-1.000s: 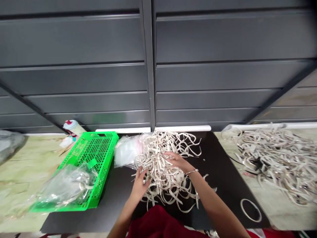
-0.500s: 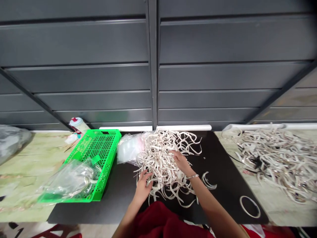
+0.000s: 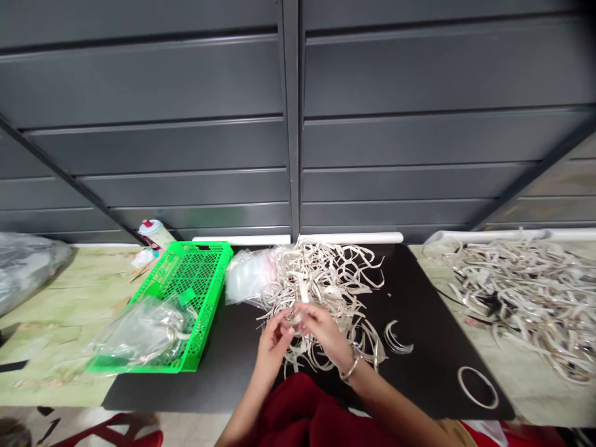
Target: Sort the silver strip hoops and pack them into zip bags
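A tangled heap of thin whitish strips (image 3: 335,273) lies on the black mat in front of me. Over its near edge my two hands meet, fingertips almost touching. My left hand (image 3: 274,338) is closed, its thumb and fingers pinching a pale strip. My right hand (image 3: 323,329) is closed as well, with a pale strip (image 3: 303,290) rising from its fingers. Blur and the fingers hide how the strip runs between the hands. Several short curved strips (image 3: 397,338) rest right of the heap, and a pale ring (image 3: 477,388) lies farther right.
Left stands a green plastic basket (image 3: 200,329) with filled clear bags (image 3: 144,332) in it. More clear bags (image 3: 249,276) lie between basket and heap. A second strip pile (image 3: 540,298) covers the table's right side. A bottle (image 3: 156,233) stands behind the basket, before the grey wall (image 3: 209,149).
Both hands were apart and spread on the heap. My right hand has come back towards me and left, my left hand slightly up, and both now pinch strip material together.
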Tool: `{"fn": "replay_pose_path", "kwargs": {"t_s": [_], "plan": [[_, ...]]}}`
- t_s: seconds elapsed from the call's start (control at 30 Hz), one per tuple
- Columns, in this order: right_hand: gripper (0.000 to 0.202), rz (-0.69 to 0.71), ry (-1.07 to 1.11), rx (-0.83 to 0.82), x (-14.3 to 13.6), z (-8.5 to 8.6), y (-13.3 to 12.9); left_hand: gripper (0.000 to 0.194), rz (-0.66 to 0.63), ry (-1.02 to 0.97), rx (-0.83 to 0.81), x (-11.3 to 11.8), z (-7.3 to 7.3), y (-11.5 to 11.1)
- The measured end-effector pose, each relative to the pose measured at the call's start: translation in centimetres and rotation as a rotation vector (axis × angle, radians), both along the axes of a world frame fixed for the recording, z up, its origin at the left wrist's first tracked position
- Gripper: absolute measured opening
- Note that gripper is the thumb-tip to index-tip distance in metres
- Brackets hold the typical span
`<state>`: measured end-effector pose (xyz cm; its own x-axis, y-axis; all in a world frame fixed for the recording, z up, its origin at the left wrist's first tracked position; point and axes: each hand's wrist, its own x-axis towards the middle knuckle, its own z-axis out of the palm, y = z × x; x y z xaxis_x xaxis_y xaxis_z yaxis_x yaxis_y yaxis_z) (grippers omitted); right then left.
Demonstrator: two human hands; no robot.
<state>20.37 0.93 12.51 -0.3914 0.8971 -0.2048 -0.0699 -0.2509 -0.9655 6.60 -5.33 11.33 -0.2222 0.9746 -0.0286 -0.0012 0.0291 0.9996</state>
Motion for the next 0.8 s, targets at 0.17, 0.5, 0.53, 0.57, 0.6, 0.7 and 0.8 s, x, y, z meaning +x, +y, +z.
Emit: {"fn": "replay_pose_path", "kwargs": {"t_s": [0.17, 0.5, 0.53, 0.57, 0.6, 0.7, 0.8], "plan": [[0.037, 0.259, -0.060, 0.025, -0.8, -2.0, -3.1, 0.021, 0.140, -0.314, -0.070, -0.7, 2.0, -0.1], [0.036, 0.261, -0.151, 0.148, 1.6, -1.5, -3.6, 0.031, 0.415, -1.181, -0.457, -1.4, 3.8, 0.5], [0.039, 0.276, -0.114, 0.099, 1.6, -1.3, -3.7, 0.029, 0.372, -1.162, -0.435, -1.3, 3.8, 0.3], [0.042, 0.289, -0.084, 0.058, 1.6, -1.2, -3.8, 0.026, 0.324, -1.129, -0.404, -1.1, 3.9, 0.1], [0.043, 0.298, -0.060, 0.027, 1.6, -1.2, -3.9, 0.022, 0.272, -1.088, -0.371, -1.0, 3.9, -0.1], [0.042, 0.311, -0.006, 0.003, 1.6, -1.2, -4.1, 0.016, 0.114, -0.963, -0.287, -0.6, 4.1, -0.7], [0.038, 0.341, 0.016, 0.008, 1.4, -1.5, -4.5, 0.028, -0.010, -0.867, -0.262, -0.1, 4.4, -1.1]]}}
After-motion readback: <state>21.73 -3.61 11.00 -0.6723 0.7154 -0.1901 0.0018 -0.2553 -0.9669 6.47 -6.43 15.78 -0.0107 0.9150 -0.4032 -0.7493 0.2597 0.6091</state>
